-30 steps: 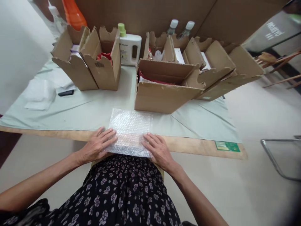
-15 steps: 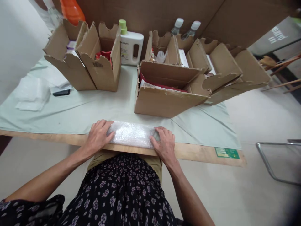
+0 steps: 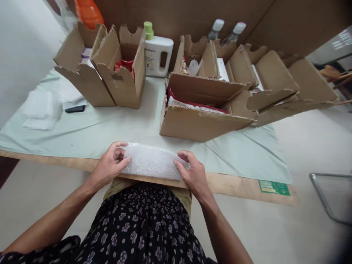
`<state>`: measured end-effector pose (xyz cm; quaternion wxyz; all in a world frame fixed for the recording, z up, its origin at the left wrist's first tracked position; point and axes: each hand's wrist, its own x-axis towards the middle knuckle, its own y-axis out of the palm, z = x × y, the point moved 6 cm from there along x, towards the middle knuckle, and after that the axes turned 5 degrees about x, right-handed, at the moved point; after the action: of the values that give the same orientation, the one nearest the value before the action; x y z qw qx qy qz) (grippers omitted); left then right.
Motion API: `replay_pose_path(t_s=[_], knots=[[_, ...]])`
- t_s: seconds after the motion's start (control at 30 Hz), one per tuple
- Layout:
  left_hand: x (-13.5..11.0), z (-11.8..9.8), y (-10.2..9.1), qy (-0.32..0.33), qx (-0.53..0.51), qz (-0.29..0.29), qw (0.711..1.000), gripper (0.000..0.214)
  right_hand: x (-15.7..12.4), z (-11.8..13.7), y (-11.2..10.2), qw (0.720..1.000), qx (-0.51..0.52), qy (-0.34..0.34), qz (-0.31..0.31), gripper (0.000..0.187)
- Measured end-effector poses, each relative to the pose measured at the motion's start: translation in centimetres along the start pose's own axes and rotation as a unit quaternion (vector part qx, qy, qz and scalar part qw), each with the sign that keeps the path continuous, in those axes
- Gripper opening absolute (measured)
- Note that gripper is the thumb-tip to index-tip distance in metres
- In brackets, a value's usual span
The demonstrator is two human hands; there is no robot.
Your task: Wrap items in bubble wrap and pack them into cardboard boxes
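Note:
A folded strip of clear bubble wrap (image 3: 151, 161) lies along the table's front edge, between my two hands. My left hand (image 3: 110, 161) grips its left end, thumb on the near side and the forefinger at the far corner. At the other end, my right hand (image 3: 192, 169) pinches the wrap between thumb and fingers. The strip's far edge bows up a little near the right end. Whether anything lies inside the folds cannot be made out.
Beyond the wrap stands an open cardboard box (image 3: 203, 123) with red and white contents. More cardboard boxes (image 3: 121, 86) line the back, beside a white jug (image 3: 158, 55). At left lie white sheets (image 3: 42, 110) and a dark flat object (image 3: 74, 109). A pale green cloth (image 3: 123, 126) covers the table.
Both hands have gone from resting flat on the wrap's ends to gripping them. The far edge of the wrap now bows upward. The view has shifted slightly.

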<state>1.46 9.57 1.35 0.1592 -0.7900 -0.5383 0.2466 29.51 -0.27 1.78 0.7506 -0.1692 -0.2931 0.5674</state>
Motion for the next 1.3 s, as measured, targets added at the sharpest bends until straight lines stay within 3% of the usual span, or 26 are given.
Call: replay_pose_path(t_s=[0.07, 0.13, 0.27, 0.33, 0.4, 0.5, 0.6, 0.67, 0.77, 0.87, 0.93, 1.03, 1.1, 1.17, 1.3], knots=[[-1.4, 0.2, -0.8, -0.03, -0.064, -0.004, 0.998, 0.084, 1.3, 2.1, 0.4, 0.995, -0.055, -0.076, -0.018, 0.022], [-3.0, 1.1, -1.2, -0.072, -0.105, -0.021, 0.992, 0.102, 3.8, 4.5, 2.5, 0.979, -0.129, -0.159, 0.0, 0.027], [-5.3, 3.6, -0.9, -0.151, -0.198, -0.11, 0.962, 0.114, 9.5, 8.8, 8.1, 0.939, -0.189, -0.274, 0.084, 0.039], [-5.7, 4.6, -0.4, -0.165, -0.241, -0.157, 0.943, 0.116, 10.4, 10.1, 8.9, 0.934, -0.166, -0.304, 0.09, 0.044], [-5.7, 5.1, 0.4, -0.17, -0.276, -0.176, 0.929, 0.114, 9.2, 10.4, 8.6, 0.938, -0.128, -0.304, 0.107, 0.049], [-5.4, 5.2, 1.6, -0.183, -0.327, -0.163, 0.913, 0.108, 4.4, 9.3, 8.3, 0.941, -0.093, -0.257, 0.199, 0.057], [-5.4, 4.9, 2.3, -0.188, -0.359, -0.148, 0.902, 0.106, -0.9, 8.3, 9.8, 0.926, -0.096, -0.249, 0.266, 0.062], [-5.8, 5.0, 2.4, -0.183, -0.356, -0.127, 0.908, 0.105, -2.7, 8.0, 11.3, 0.928, -0.094, -0.257, 0.254, 0.052], [-6.9, 5.6, 1.2, -0.138, -0.251, -0.116, 0.951, 0.098, -2.5, 7.2, 12.3, 0.955, -0.057, -0.223, 0.186, 0.034], [-7.7, 4.9, -1.5, 0.002, -0.002, -0.154, 0.988, 0.083, -1.1, 6.2, 11.8, 0.975, 0.021, -0.161, 0.15, 0.025], [-7.4, 3.5, -2.2, 0.12, 0.144, -0.142, 0.972, 0.081, -0.3, 5.8, 11.4, 0.978, 0.067, -0.122, 0.154, 0.022], [-5.9, 1.4, -2.1, 0.253, 0.215, -0.106, 0.937, 0.084, 0.6, 5.4, 11.4, 0.976, 0.091, -0.076, 0.182, 0.022], [-4.3, 0.7, -2.0, 0.273, 0.197, -0.072, 0.939, 0.082, 1.1, 5.3, 11.5, 0.976, 0.093, -0.048, 0.192, 0.023], [-2.7, 0.8, -1.8, 0.244, 0.168, -0.023, 0.955, 0.075, 1.5, 5.3, 11.6, 0.974, 0.1, -0.028, 0.2, 0.023], [-1.9, 1.8, -1.7, 0.215, 0.139, 0.0, 0.967, 0.03, 1.2, 5.7, 11.2, 0.973, 0.113, -0.041, 0.199, 0.021]])
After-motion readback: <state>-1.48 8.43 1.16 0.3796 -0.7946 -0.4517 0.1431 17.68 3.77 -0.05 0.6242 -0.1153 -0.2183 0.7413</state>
